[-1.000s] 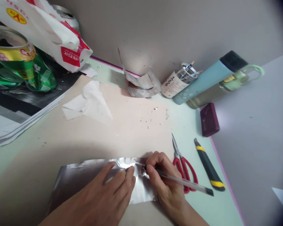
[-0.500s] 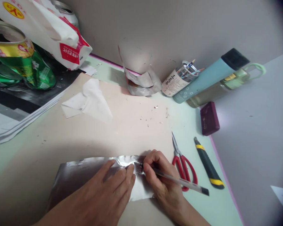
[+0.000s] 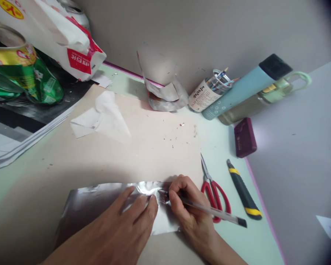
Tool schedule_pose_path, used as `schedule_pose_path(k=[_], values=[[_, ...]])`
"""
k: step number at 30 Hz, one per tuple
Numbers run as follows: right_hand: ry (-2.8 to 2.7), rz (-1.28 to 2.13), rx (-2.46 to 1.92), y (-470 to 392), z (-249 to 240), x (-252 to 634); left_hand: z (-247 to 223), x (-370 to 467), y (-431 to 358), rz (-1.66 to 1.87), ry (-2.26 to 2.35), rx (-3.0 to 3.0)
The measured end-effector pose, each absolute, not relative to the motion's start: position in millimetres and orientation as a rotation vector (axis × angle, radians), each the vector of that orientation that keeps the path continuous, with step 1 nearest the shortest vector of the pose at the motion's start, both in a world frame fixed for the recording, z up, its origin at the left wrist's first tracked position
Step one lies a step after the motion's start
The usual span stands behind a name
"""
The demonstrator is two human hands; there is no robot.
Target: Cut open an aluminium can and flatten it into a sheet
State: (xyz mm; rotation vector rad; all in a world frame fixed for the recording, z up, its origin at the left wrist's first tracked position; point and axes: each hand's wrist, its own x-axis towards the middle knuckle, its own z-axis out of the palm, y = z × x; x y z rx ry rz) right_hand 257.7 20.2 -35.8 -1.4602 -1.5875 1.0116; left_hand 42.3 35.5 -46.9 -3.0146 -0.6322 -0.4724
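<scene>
A silvery metal sheet (image 3: 91, 202) with a slightly ragged upper edge lies flat in front of me. My left hand (image 3: 127, 221) rests on it, fingers stretched out and pressing the metal down. In my right hand (image 3: 190, 209) is a clear-barrelled pen (image 3: 217, 212) with a black end cap, pinched between thumb and fingers. The pen's tip meets the sheet just right of my left fingertips, where small marks show in the metal. Scissors with red handles (image 3: 217, 200) lie beside my right hand, partly behind the pen.
A black and yellow utility knife (image 3: 244, 191) lies at the right. Behind it are a maroon box (image 3: 245, 138), bottles, a pencil holder (image 3: 206, 94) and curled metal scrap (image 3: 168, 97). A crumpled tissue (image 3: 106, 116), cut green cans (image 3: 24, 73) and a white bag (image 3: 57, 33) are left.
The pen has shifted slightly, its tip a little up and left and its back end a little to the right. My left hand stays on the sheet.
</scene>
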Motion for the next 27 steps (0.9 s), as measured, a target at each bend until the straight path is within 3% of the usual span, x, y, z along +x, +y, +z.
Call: schedule_pose_path(k=[27], values=[[-1.623, 1.017, -1.487, 20.6, -35.0, 259.2, -48.0, 41.2, 37.0, -0.429, -0.583, -3.054]])
